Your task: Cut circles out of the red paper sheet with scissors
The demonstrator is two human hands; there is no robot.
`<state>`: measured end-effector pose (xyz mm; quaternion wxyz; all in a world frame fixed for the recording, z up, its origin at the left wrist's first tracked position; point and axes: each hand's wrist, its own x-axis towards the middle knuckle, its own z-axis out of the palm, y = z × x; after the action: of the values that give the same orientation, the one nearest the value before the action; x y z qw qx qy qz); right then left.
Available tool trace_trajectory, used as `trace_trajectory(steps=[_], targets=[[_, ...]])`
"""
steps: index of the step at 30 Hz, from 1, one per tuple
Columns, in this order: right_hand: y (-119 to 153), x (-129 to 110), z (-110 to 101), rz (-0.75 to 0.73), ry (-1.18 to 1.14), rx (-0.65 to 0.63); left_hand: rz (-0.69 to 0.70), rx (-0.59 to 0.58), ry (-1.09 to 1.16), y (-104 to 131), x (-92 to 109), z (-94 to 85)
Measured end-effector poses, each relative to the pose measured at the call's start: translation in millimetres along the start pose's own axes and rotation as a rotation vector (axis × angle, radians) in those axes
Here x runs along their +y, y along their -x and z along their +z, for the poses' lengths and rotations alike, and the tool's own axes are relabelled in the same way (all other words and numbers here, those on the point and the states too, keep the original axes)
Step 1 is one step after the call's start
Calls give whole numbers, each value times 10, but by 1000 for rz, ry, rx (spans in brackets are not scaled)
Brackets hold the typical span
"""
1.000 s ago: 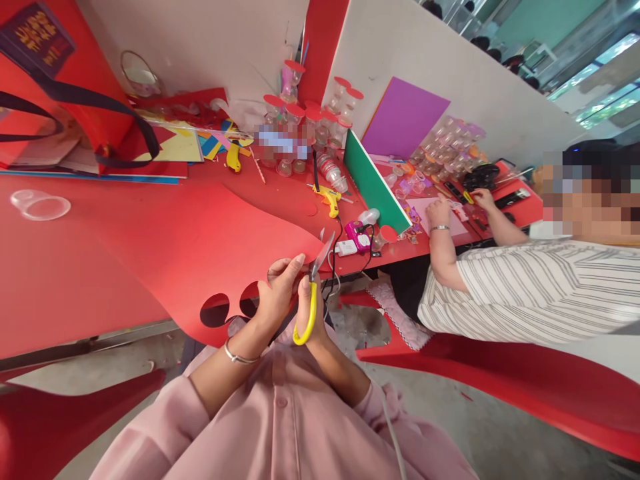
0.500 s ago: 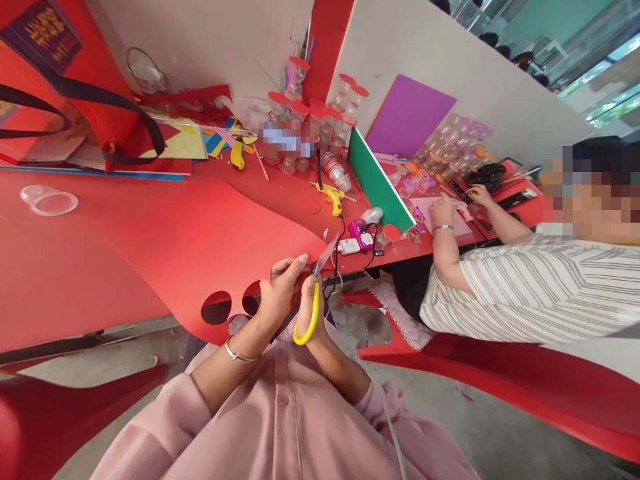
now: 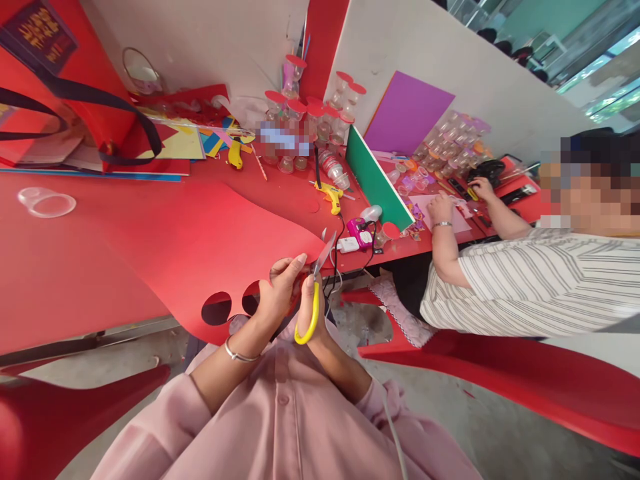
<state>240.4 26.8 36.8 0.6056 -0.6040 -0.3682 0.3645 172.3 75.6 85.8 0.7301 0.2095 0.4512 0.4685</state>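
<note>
Frame centre: left hand (image 3: 280,293) pinching red sheet (image 3: 200,247) edge; right hand (image 3: 311,313) gripping yellow scissors (image 3: 314,293), blades at the sheet.

Yellow glue gun (image 3: 331,196) on red counter (image 3: 60,267); red-lidded jars (image 3: 310,117); green board (image 3: 376,181); purple sheet (image 3: 410,115); clear cup (image 3: 46,202).

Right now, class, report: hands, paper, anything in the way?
Left hand pinching red paper sheet. Right hand gripping yellow scissors at its edge. Nothing blocking.
</note>
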Motion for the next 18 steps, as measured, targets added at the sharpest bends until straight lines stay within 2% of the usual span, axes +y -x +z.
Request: trace_trajectory(steps=[5, 9, 11, 15, 18], targets=[[47, 42, -18, -46, 42, 3, 24, -4, 0, -100, -81, -59], [72, 44, 0, -19, 93, -19, 20, -142, -63, -241, -99, -129], [81, 36, 8, -18, 117, -31, -4, -171, -126, -298, -93, -142], [95, 22, 7, -42, 189, -28, -39, -41, -127, -371, -107, -130], [103, 27, 1, -38, 239, -53, -48, -11, -68, -401, -131, -122]])
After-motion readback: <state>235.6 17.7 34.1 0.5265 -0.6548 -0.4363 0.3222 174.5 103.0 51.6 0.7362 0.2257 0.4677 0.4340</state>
